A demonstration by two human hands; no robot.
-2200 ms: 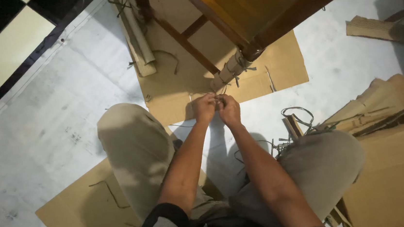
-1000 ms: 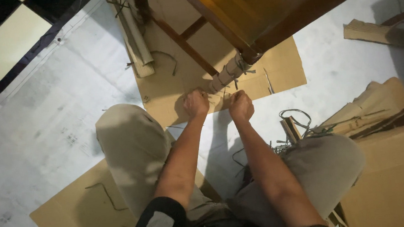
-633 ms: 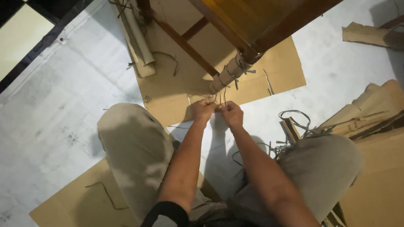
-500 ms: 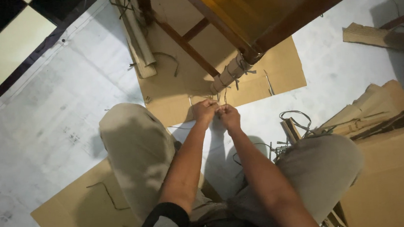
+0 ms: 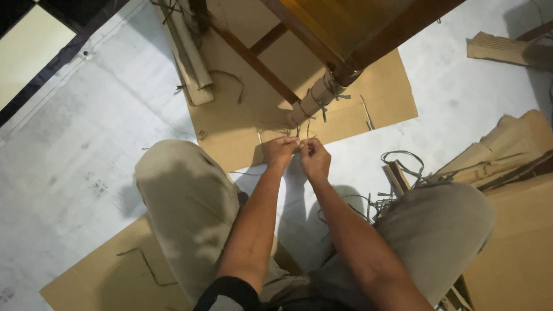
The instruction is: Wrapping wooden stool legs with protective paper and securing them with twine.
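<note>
My left hand (image 5: 280,154) and my right hand (image 5: 315,157) are held close together just below a wooden table leg (image 5: 317,96) that is wrapped in brown cardboard. Both pinch a thin dark string (image 5: 299,143) that runs up to ties around the wrapped leg. The fingers of both hands are closed on the string. I am crouched on the floor, knees spread either side of my arms. The leg's foot rests on a flat cardboard sheet (image 5: 384,92).
A second wrapped leg (image 5: 187,46) stands at upper left under the wooden table (image 5: 350,2). Cardboard pieces (image 5: 514,51) and a large box (image 5: 550,238) lie to the right. Loose string scraps (image 5: 401,164) lie by my right knee. More cardboard (image 5: 95,291) lies lower left.
My hands drew apart about a second ago, pulling the string, then came back together below the wrapped leg. They now sit nearly touching, slightly lower.
</note>
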